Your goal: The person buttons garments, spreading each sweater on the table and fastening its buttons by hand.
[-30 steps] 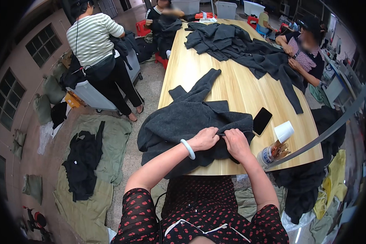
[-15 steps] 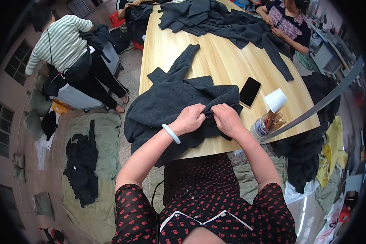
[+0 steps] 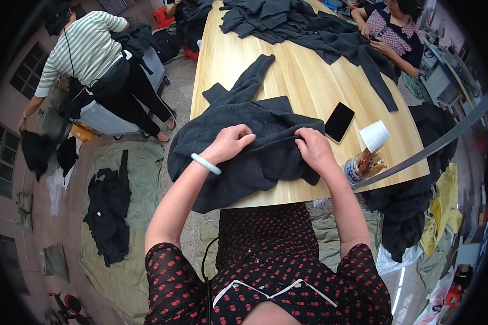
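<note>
A dark grey knit sweater [image 3: 233, 168] lies bunched at the near edge of the wooden table, one sleeve stretched out toward the back. On its middle, my left hand [image 3: 232, 143] has curled fingers closed on the fabric; a pale bangle circles that wrist. My right hand [image 3: 313, 148] pinches the cloth near the right end, thumb and fingers bent over a fold. Between the two hands runs a loose crease of fabric. The fingertips are partly hidden in the folds.
Right of the sweater are a phone [image 3: 340, 122], a white cup [image 3: 374, 135] and a jar of tools [image 3: 354, 169]. A grey strip [image 3: 428, 145] crosses the table's right corner. More dark garments [image 3: 303, 32] cover the far end. Co-workers stand left and sit far right.
My hands have moved apart from the fold where they met, the left one leftward and the right slightly right. The co-worker at left now holds a dark cloth out to the side.
</note>
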`<state>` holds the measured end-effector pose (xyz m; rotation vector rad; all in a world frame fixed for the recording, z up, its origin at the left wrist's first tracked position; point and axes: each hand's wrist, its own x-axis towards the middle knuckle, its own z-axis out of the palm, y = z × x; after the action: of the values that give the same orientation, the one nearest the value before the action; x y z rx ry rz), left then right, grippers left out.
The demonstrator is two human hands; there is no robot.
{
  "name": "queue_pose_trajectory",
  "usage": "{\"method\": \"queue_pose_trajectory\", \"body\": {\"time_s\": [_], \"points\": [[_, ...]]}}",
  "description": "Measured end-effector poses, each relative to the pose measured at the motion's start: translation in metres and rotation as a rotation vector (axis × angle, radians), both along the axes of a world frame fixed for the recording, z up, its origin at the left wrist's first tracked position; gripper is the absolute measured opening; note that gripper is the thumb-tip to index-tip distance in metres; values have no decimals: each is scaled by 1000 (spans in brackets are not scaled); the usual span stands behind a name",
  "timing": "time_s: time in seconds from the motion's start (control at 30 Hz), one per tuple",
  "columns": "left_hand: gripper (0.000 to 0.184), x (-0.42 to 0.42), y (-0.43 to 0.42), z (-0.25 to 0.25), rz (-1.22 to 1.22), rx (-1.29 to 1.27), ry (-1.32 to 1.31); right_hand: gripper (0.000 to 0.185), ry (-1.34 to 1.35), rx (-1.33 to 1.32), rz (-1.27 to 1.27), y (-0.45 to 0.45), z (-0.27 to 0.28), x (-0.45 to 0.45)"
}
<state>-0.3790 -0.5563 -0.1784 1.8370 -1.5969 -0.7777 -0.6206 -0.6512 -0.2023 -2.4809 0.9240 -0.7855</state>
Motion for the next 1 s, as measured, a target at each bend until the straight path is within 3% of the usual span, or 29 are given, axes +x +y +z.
{"method": "queue_pose_trajectory", "body": {"time_s": [0.13,0.2,0.33,0.47,0.6,0.73,0.8,0.87,1.0], "points": [[27,10,27,-4,50,-1,-69,18,-78,-85,253,16,6,18],[28,10,34,-8,47,-13,-97,23,5,-65,309,28,11,28],[29,12,39,-21,-66,-87,-197,21,-7,-75,486,47,-5,46],[33,13,43,-34,-141,-82,-255,16,59,-98,430,52,-19,47],[32,3,44,-44,-140,-124,-496,15,31,-96,393,49,-22,45],[21,0,37,-41,-140,-200,-378,11,72,-50,426,56,-13,40],[18,4,26,-30,-103,-240,-58,11,98,-35,463,55,-10,39],[21,10,16,3,-69,-57,-20,11,10,-34,436,53,-6,41],[28,10,9,7,-131,-26,-107,11,-42,54,408,48,2,45]]}}
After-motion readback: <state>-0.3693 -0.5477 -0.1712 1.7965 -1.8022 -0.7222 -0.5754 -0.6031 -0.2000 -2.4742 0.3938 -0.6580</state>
